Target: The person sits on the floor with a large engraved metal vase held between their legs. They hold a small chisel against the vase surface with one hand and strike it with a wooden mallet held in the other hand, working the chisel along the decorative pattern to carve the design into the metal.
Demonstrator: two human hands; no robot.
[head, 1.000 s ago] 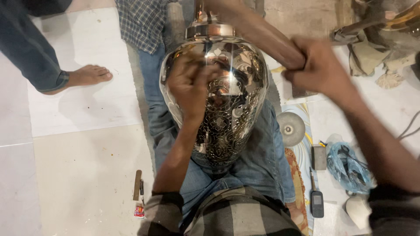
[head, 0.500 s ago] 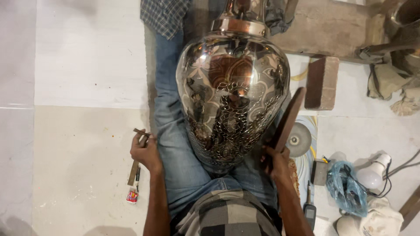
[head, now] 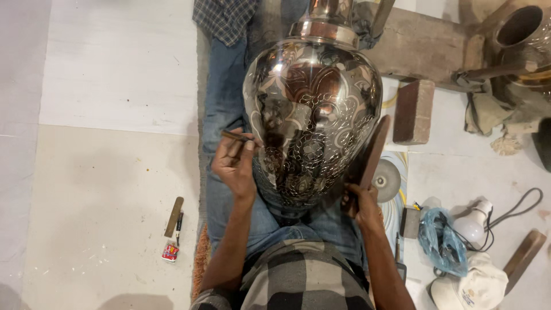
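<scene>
Engraved metal vase (head: pixel 313 115) lies across seated person's lap, neck pointing away, belly w/ floral pattern facing up. Wooden mallet (head: pixel 367 161) leans along vase's right flank; right hand (head: pixel 359 201) wraps its lower end, fingers clamped round handle. Left hand (head: pixel 234 166) sits at vase's left side, fingers pinched shut on thin chisel (head: pixel 238 136), tip touching the metal. On floor at left: flat file (head: pixel 174 216) & small pen (head: pixel 179 224).
</scene>
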